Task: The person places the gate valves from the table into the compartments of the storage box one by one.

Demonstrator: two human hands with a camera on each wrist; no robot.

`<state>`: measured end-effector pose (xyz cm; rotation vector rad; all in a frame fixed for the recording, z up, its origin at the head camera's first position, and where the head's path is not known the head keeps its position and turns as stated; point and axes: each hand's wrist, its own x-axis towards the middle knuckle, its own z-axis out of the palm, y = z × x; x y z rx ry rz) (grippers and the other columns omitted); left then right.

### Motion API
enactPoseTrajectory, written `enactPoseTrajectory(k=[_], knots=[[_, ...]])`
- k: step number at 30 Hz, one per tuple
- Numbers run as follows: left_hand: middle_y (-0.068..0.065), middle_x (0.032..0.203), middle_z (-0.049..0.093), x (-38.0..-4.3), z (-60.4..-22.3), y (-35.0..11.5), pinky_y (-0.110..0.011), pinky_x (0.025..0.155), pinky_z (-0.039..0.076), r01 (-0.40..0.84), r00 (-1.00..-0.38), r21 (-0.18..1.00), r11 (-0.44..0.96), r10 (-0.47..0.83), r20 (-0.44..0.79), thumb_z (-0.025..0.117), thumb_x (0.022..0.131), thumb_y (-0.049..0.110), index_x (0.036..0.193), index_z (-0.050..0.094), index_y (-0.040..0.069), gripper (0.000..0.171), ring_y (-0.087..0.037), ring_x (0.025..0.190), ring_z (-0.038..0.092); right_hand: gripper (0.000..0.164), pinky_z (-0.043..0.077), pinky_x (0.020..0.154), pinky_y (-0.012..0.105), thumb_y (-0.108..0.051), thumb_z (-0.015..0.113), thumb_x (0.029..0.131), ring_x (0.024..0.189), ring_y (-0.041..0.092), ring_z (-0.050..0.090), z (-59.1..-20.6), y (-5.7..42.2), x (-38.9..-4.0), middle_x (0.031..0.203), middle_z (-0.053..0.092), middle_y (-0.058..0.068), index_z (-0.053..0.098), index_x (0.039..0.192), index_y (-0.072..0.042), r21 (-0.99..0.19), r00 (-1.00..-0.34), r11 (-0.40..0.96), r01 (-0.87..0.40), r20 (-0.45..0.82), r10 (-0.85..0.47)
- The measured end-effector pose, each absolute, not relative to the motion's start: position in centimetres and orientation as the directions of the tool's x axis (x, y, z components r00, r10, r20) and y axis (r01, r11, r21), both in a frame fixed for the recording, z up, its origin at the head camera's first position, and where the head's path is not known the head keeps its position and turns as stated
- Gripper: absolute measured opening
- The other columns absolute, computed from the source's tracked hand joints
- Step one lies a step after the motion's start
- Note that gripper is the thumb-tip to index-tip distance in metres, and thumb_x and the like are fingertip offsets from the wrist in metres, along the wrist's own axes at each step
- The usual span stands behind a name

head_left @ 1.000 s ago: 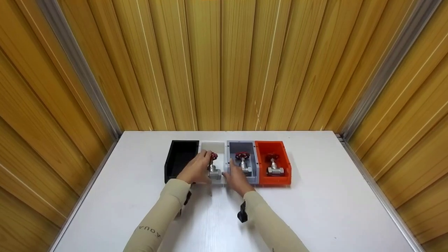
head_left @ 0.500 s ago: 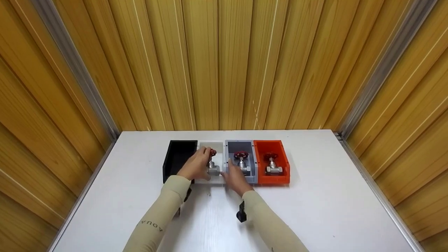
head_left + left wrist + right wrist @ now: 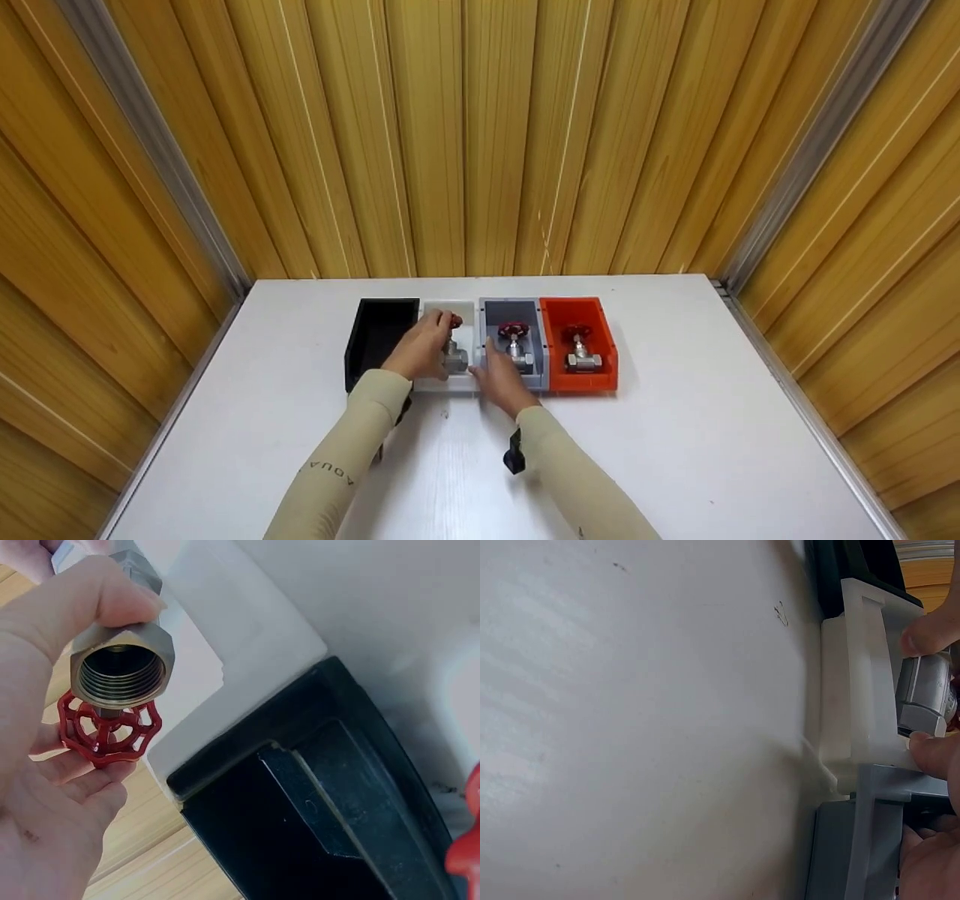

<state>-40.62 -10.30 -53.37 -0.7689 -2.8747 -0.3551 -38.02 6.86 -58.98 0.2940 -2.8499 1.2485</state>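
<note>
My left hand (image 3: 424,346) grips a silver valve with a red handwheel (image 3: 120,667) at the white bin (image 3: 448,383). In the left wrist view its thumb presses the hexagonal body, the threaded opening faces the camera, and the fingers lie by the handwheel. My right hand (image 3: 504,377) is at the wall between the white and grey bins. Its thumb touches or nearly touches the valve's end in the right wrist view, while its other fingers reach into the grey bin (image 3: 877,840), partly hidden. A similar valve (image 3: 516,352) stands in that bin, its handwheel toward the back.
The bins form a row on a white table (image 3: 247,420). A black bin (image 3: 382,330) with nothing visible inside stands at the left end. At the right end, an orange bin (image 3: 609,367) holds another red-wheeled valve (image 3: 581,352). Wood-patterned panels (image 3: 480,135) rise behind the table.
The valve in my left hand has shifted slightly upward in the head view relative to the white bin; whether lifted or pushed back I cannot tell. My right hand has barely moved.
</note>
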Motion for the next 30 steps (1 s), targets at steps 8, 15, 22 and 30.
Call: enactPoseTrajectory(k=[8, 15, 22, 30], knots=[[-0.009, 0.113, 0.049, -41.1, -53.6, -10.3, -0.034, 0.092, 0.045, 0.527, -0.847, 0.200, 0.826, 0.492, 0.202, 0.088, 0.049, 0.013, 0.123, 0.046, 0.006, 0.086, -0.020, 0.098, 0.049, 0.072, 0.037, 0.103, 0.041, -0.022, 0.059, 0.088, 0.124, 0.034, 0.044, -58.9, 6.8, -37.9, 0.135, 0.042, 0.028, 0.020, 0.141, 0.008, -0.693, -0.980, 0.695, -0.191, 0.099, -0.170], [-0.010, 0.110, 0.050, -41.6, -53.9, -10.3, -0.034, 0.088, 0.046, 0.556, -0.827, 0.198, 0.808, 0.511, 0.237, 0.086, 0.050, 0.008, 0.122, 0.047, 0.004, 0.082, -0.020, 0.092, 0.049, 0.073, 0.033, 0.106, 0.041, -0.024, 0.058, 0.088, 0.128, 0.033, 0.040, -58.9, 6.8, -38.0, 0.139, 0.038, 0.025, 0.018, 0.142, 0.006, -0.703, -0.983, 0.691, -0.172, 0.080, -0.163], [-0.011, 0.108, 0.049, -42.3, -54.8, -10.5, -0.035, 0.086, 0.048, 0.514, -0.853, 0.247, 0.822, 0.459, 0.246, 0.085, 0.050, 0.007, 0.118, 0.046, 0.003, 0.079, -0.021, 0.091, 0.050, 0.075, 0.030, 0.108, 0.042, -0.023, 0.059, 0.088, 0.129, 0.034, 0.038, -58.9, 6.8, -38.1, 0.140, 0.036, 0.025, 0.017, 0.143, 0.006, -0.708, -0.983, 0.685, -0.172, 0.083, -0.162], [-0.014, 0.108, 0.051, -42.7, -55.0, -10.1, -0.040, 0.090, 0.045, 0.512, -0.854, 0.231, 0.827, 0.463, 0.237, 0.080, 0.055, 0.005, 0.117, 0.048, 0.004, 0.069, -0.026, 0.095, 0.052, 0.073, 0.033, 0.106, 0.041, -0.022, 0.059, 0.088, 0.126, 0.035, 0.042, -59.1, 6.9, -38.0, 0.136, 0.041, 0.027, 0.019, 0.142, 0.007, -0.695, -0.979, 0.691, -0.198, 0.112, -0.168]])
